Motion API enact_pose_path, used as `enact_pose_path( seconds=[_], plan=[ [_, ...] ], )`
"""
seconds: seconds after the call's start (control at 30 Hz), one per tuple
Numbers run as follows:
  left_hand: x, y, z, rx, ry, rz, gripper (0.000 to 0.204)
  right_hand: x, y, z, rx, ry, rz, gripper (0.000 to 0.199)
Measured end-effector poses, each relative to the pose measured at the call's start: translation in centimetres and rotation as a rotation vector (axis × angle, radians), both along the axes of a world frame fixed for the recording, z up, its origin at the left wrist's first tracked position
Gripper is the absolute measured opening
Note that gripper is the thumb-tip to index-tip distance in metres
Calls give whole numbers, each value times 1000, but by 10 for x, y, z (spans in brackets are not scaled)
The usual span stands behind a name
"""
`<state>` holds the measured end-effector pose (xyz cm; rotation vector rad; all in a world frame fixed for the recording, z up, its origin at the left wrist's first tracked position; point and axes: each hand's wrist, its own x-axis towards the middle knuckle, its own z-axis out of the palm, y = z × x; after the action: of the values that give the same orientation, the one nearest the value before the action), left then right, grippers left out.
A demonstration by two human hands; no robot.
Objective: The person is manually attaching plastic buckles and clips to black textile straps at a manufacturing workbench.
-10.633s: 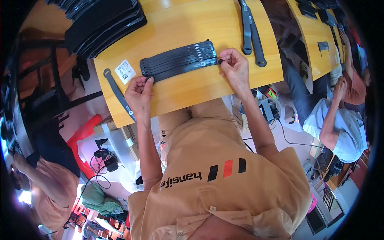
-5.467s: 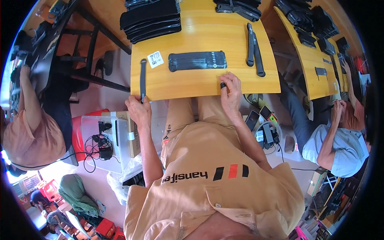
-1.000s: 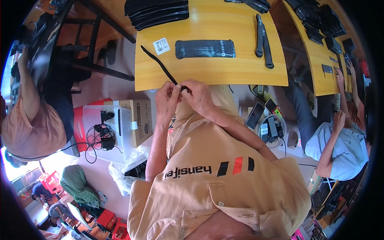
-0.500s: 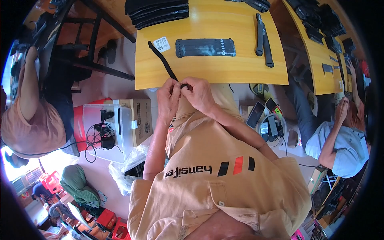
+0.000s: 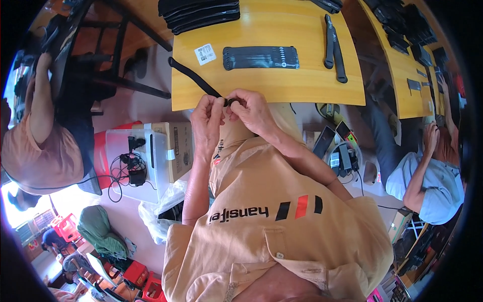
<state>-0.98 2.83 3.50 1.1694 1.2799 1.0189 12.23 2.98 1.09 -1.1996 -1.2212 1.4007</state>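
Near the front edge of the yellow table, my left hand [image 5: 205, 121] pinches a black strap [image 5: 190, 75] close to its near end. My right hand [image 5: 252, 109] is beside it, thumb and fingers closed on the same end, where a small dark loop shows between the hands. The strap's free length slants up and left over the table. Beyond the hands lies a flat black package [image 5: 260, 58] with a row of light marks. A white label [image 5: 205, 54] is to its left, and two black straps [image 5: 338, 63] lie to its right.
A stack of black folded items [image 5: 198, 17] stands at the far left of the yellow table [image 5: 282, 88]. Left of me are a cardboard box [image 5: 179, 151] and a clear bin [image 5: 156, 173] with black cables. Co-workers sit on both sides. Phones and chargers lie low at right.
The strap's free end has swung left and down, off the white label. My hands stay together at its near end, the right fingers slightly shifted.
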Motion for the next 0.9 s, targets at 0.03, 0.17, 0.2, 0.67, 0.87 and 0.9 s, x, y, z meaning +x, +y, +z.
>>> enact_pose_path(
  seconds=[0.03,0.17,0.2,0.67,0.87,0.9],
  plan=[
    [1,-1,2,25,91,14,13,-1,0,2,-1,1,4,16],
    [1,-2,-11,177,99,61,10,0,-2,5,-31,9,-28,18],
    [2,-3,-11,133,64,99,8,0,-2,4,-16,-17,-23,19],
    [-4,-3,-15,-36,-155,154,12,-7,-1,1,510,-443,-143,13],
    [-7,-1,-23,-25,-109,128,12,-9,-7,1,610,-583,-134,17],
    [-8,0,-24,-56,-71,88,11,-9,-7,0,621,-617,-111,19]
  ],
)
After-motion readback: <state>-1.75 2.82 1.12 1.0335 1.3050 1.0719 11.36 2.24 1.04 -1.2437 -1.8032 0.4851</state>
